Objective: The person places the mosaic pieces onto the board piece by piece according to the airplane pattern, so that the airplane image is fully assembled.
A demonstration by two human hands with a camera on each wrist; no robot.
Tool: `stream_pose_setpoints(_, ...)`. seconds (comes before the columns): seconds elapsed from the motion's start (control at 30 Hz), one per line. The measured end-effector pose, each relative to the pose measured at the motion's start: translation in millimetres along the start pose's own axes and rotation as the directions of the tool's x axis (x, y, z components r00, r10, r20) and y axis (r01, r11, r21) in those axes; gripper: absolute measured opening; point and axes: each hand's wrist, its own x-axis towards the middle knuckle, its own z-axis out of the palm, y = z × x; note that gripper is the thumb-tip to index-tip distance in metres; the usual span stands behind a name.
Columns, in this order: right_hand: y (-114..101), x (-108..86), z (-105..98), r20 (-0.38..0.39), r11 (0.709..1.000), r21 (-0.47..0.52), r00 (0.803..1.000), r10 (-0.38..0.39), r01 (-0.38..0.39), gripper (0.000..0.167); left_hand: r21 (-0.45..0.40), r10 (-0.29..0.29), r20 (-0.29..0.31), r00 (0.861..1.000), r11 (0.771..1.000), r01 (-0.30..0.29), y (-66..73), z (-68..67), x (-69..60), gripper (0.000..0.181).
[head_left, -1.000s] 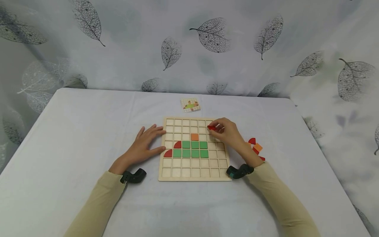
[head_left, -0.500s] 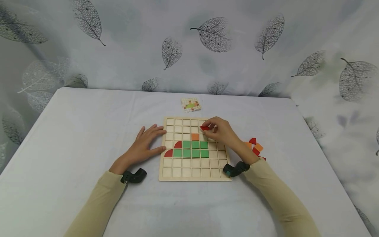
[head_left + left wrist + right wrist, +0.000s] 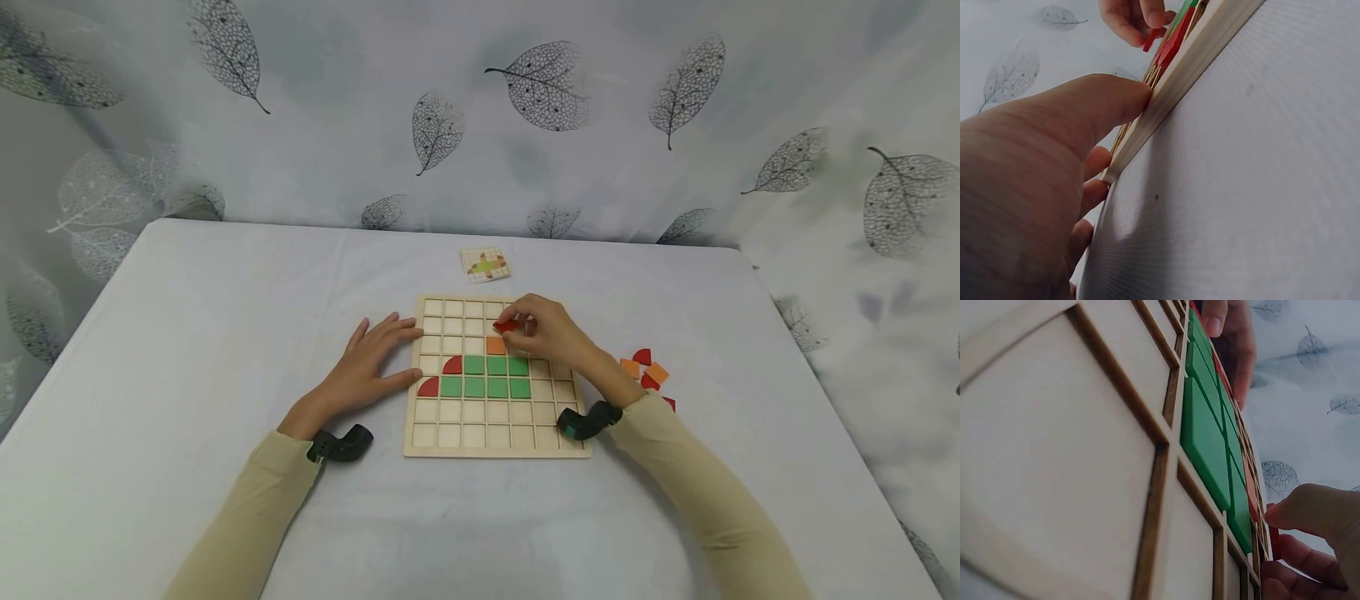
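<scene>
My right hand (image 3: 551, 333) pinches a small red tile (image 3: 506, 327) between thumb and fingers over the upper part of a wooden grid board (image 3: 495, 452). The same red tile (image 3: 1274, 540) stands on edge in the right wrist view. Just below it, an orange square tile (image 3: 496, 345) lies in a cell. Two rows of green square tiles (image 3: 474, 387) fill cells beneath, with red quarter-round tiles (image 3: 428, 387) at their left ends. My left hand (image 3: 363, 367), fingers spread, touches the board's left edge; its thumb (image 3: 1125, 97) rests against the rim. The right forearm hides some right-hand cells.
Loose red and orange tiles (image 3: 657, 372) lie in a small heap right of the board, beside the right forearm. Behind the board lies a picture card (image 3: 484, 264) with a coloured grid pattern. A white cloth (image 3: 480, 525) covers the table.
My right hand has moved left across the board with the red tile, from the upper right cells to just above the orange tile. The left hand stays at the board's edge.
</scene>
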Motion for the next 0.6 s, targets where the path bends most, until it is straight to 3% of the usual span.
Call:
stream_pose_setpoints(0.33, 3.3, 6.8, 1.8, 0.069, 1.0, 0.013, 0.998, -0.009, 0.008, 0.019, 0.006, -0.001, 0.002, 1.0, 1.0, 0.001, 1.1, -0.6, -0.1, 0.06)
stream_pose_setpoints(0.6, 4.1, 4.6, 2.1, 0.058, 1.0, 0.01, 0.998, 0.027, -0.027, 0.022, 0.003, 0.005, -0.001, 1.0, 1.0, -0.005, 0.0, -0.7, -0.1, 0.06)
